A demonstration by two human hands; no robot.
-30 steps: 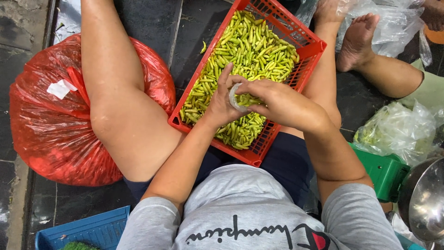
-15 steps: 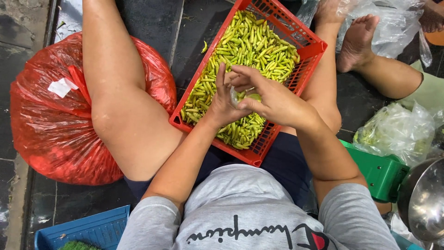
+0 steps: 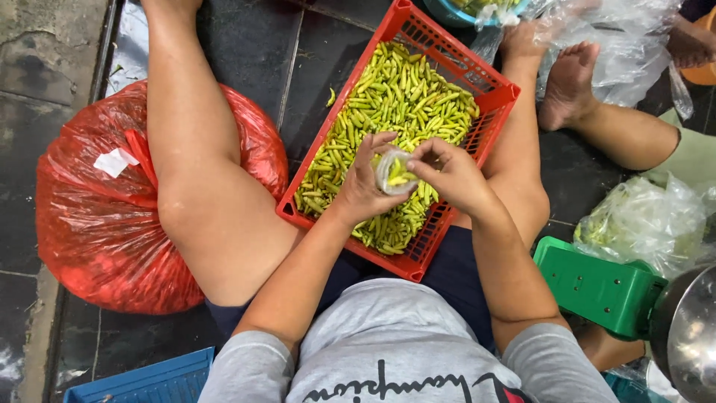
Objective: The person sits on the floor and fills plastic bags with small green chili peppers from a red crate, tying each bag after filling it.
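A red plastic crate rests between my legs, filled with small green chili peppers. Above its middle, my left hand holds a small clear plastic bag with a few green chilies inside. My right hand pinches the bag's open rim from the right side. Both hands hover just over the pile of chilies.
A big red plastic sack lies on the dark tiled floor by my left leg. A green scale with a metal bowl stands at right. Another person's bare feet and clear bags are at upper right. A blue crate sits at bottom left.
Both hands have opened the small clear bag wider, and a few chilies now show inside it. The hands stay over the crate's middle.
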